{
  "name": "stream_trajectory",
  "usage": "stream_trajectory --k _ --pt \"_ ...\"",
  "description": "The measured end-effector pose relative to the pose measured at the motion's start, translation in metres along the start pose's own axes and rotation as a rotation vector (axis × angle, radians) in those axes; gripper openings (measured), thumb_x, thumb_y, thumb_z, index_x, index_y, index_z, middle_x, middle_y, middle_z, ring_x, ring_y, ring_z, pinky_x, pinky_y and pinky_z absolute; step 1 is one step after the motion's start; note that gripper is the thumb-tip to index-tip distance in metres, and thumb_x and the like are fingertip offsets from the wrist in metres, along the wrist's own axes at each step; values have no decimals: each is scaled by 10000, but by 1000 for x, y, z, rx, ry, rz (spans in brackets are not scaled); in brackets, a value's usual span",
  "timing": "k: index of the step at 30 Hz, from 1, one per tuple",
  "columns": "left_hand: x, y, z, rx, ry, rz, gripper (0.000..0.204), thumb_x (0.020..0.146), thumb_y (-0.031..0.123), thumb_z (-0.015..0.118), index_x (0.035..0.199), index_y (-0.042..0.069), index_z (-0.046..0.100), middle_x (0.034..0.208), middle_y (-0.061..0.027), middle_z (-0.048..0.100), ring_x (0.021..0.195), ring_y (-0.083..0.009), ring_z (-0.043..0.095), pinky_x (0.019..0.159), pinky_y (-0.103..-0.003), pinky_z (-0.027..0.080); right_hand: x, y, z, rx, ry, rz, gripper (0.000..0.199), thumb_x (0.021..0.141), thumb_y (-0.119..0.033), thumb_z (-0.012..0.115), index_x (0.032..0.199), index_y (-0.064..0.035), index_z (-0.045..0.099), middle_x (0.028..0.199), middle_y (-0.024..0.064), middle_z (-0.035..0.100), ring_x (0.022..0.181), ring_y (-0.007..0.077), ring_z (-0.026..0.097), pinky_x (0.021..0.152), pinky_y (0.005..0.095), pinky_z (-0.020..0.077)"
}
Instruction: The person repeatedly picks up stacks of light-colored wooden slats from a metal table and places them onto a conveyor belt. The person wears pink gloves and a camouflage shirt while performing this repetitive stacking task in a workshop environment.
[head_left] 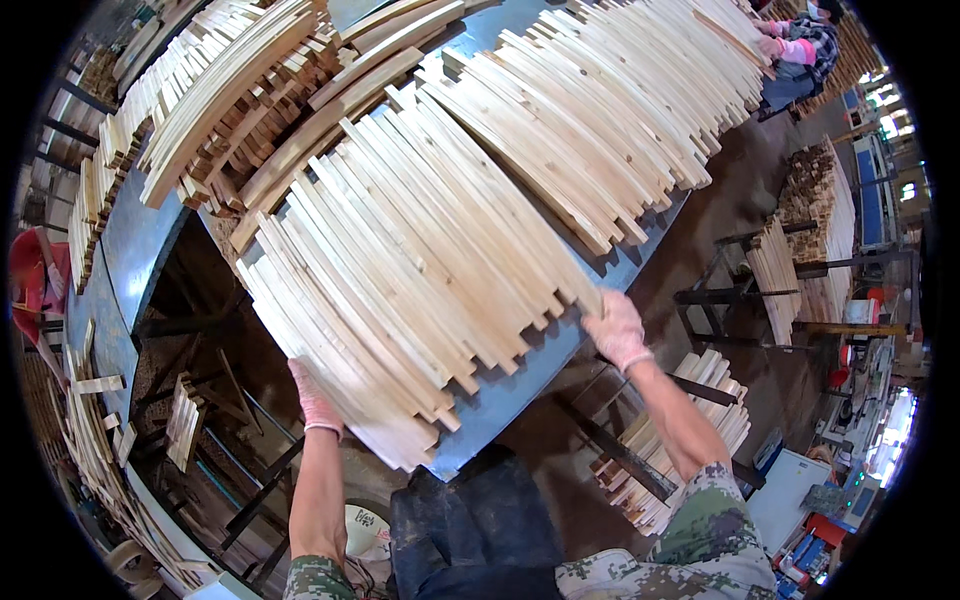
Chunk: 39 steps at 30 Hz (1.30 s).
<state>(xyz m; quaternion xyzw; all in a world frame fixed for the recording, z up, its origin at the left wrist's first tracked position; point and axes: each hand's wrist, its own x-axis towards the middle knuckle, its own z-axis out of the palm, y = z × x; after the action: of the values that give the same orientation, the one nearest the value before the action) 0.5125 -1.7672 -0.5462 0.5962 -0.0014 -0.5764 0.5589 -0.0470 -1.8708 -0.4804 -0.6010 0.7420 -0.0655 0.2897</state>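
"On top of the blue table (510, 395), what are you touching?"

"A row of long wooden sticks (420, 250). They are flat and thin, pale yellow like butter, with little brown knots. They lie side by side, and their ends poke out unevenly, like a bad haircut, close to the blue table's near edge."

"Where are your fingers?"

"My left hand (314, 395) is against the outside of the leftmost stick, by the near end of the blue table. Most of those fingers are hidden, so I can't tell if they're wide or narrow. My right hand (617, 332) is touching the near end of the rightmost stick, just by the blue table's near edge. I can't tell how tightly those fingers curl. The whole row sits between my two hands."

"Is there more wood?"

"Yes! A second row (610, 110) lies farther right on the blue table, with a skinny blue gap before it. Thicker, rougher-looking planks (235, 110) are piled up at the blue table's far side."
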Motion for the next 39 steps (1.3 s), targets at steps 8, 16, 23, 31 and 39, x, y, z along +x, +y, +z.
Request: stream_trajectory --k 8,16,23,31,39 --pt "14 39 -52 -31 -56 -237 1049 931 817 633 1654 86 424 1615 -169 542 1457 -408 533 1223 -579 434 13 -41 -24 -46 -99 -443 599 952 -339 744 1428 11 644 1308 259 711 1285 421 654 1115 470 523" --pt "16 31 -55 26 58 -135 716 865 490 891 1391 57 672 1320 -122 726 1235 -319 687 1092 -537 560 138 -125 60 680 -135 -271 746 1042 -313 678 1645 38 416 1633 222 529 1497 273 519 1236 361 386" --pt "-4 34 -74 130 14 -211 679 852 316 853 1413 0 636 1249 -132 743 1119 -299 736 1005 -486 615 69 -88 59 1022 -271 -59 875 1005 -296 699 1679 93 298 1664 222 466 1517 261 469 1247 357 361" --pt "-76 19 -86 270 -95 -320 696 784 263 900 1381 -9 667 1152 -105 766 998 -243 755 911 -417 636 -82 -26 59 983 -300 399 557 963 -132 709 1464 66 568 1262 88 707 1097 180 693 997 349 567" --pt "-110 -10 -103 185 -194 -365 717 741 200 906 1370 -51 672 1187 -137 770 1026 -271 757 954 -422 626 -143 24 55 1047 -378 431 405 918 -182 804 1254 19 698 1055 20 736 892 123 711 850 304 599"
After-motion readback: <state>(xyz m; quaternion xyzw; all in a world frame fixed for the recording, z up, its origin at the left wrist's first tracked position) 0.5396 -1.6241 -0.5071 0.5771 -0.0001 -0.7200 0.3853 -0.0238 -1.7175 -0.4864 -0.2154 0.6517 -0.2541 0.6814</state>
